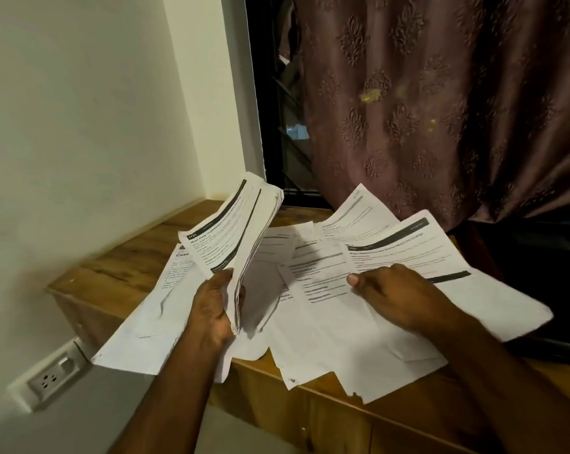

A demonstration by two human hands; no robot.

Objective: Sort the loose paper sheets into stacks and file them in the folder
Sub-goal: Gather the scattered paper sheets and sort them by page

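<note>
Gripping a stack of sheets point(231, 237) upright in my left hand point(213, 306), fingers curled round it, I am pinching a loose sheet point(404, 253) with my right hand point(398, 296) above the paper-strewn bench point(113, 273).

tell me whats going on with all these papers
A person is sorting printed sheets at a wooden cabinet top. The left hand grips a gathered stack of sheets held upright, while the right hand pinches one sheet from the loose papers spread across the top. No folder is visible.
</note>
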